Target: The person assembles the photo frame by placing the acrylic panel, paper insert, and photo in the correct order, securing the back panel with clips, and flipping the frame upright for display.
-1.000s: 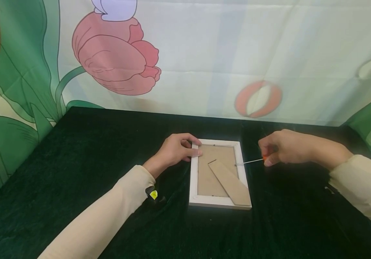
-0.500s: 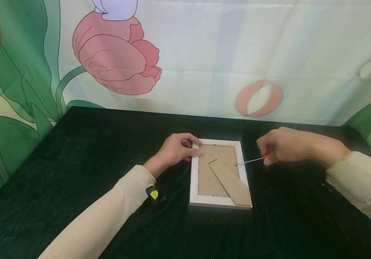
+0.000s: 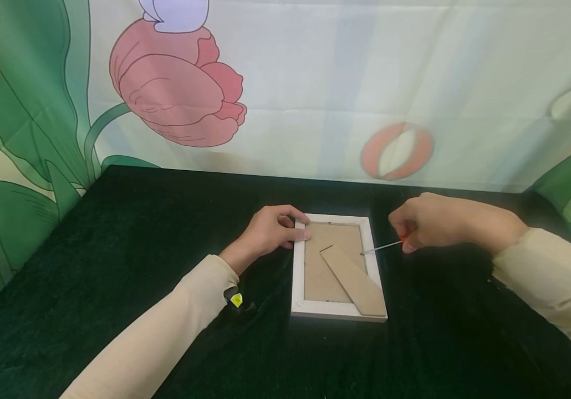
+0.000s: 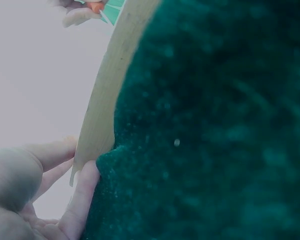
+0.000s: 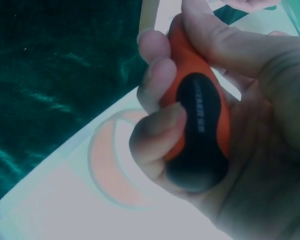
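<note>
A white picture frame [image 3: 299, 277] lies face down on dark green cloth, its beige backing board [image 3: 317, 282] showing. An easel leg [image 3: 355, 282] slants across the board toward the lower right corner. My left hand [image 3: 270, 230] holds the frame's left side near the upper corner, thumb on top; the left wrist view shows fingers against the wooden edge [image 4: 107, 85]. In my right hand [image 3: 435, 221] is a screwdriver [image 5: 197, 125] with an orange and black handle, fingers curled round it. Its thin shaft [image 3: 387, 245] crosses the frame's right side, tip at the board's right edge by a small dark tab.
Green velvety cloth [image 3: 166, 221] covers the table around the frame. Behind the table hangs a printed backdrop [image 3: 295, 83] with large flowers and leaves. A dark wrist strap with a yellow tag [image 3: 236, 300] sits at the left sleeve.
My right hand has shifted a little left and away from me with the screwdriver, while the tip stays at the same spot on the board's edge. The left hand and frame hold still.
</note>
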Demonstrator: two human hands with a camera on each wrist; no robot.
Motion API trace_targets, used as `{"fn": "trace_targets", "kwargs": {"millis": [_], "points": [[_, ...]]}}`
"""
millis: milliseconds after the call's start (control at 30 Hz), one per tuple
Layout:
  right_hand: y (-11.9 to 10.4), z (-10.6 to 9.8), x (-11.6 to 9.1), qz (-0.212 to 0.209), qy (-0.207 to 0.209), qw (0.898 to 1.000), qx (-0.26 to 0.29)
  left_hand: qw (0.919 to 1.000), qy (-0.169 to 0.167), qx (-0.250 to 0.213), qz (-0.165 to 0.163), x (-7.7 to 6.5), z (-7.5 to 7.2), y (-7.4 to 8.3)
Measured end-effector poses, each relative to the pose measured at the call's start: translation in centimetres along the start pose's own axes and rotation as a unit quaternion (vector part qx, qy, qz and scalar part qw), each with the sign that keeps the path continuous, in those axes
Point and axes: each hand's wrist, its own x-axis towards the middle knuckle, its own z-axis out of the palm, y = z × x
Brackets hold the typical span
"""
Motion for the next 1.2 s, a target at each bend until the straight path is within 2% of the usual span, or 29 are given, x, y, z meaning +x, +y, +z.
{"fn": "trace_targets", "kwargs": {"millis": [433, 567, 700, 833, 967, 1200], "points": [[-0.3, -0.3, 0.2, 0.003, -0.003, 1.0, -0.008, 1.0, 0.001, 0.001, 0.001, 0.1, -0.1, 0.2], [0.2, 0.1, 0.0, 0.009, 0.002, 1.0, -0.002, 1.0, 0.0, 0.004, 0.0, 0.1, -0.1, 0.0], [1.7, 0.8, -0.4, 0.009, 0.01, 1.0, 0.021, 1.0, -0.001, 0.005, -0.001, 0.1, -0.1, -0.2], [3.1, 1.6, -0.5, 0.014, 0.031, 0.997, 0.075, 1.0, -0.002, -0.001, -0.003, 0.0, -0.1, -0.4], [3.5, 2.8, -0.2, 0.02, 0.063, 0.99, 0.127, 1.0, -0.005, -0.007, -0.001, -0.1, -0.2, -0.4], [3.7, 4.9, 0.8, 0.025, 0.137, 0.979, 0.149, 0.9999, -0.006, -0.012, 0.004, 0.0, -0.2, -0.4]]}}
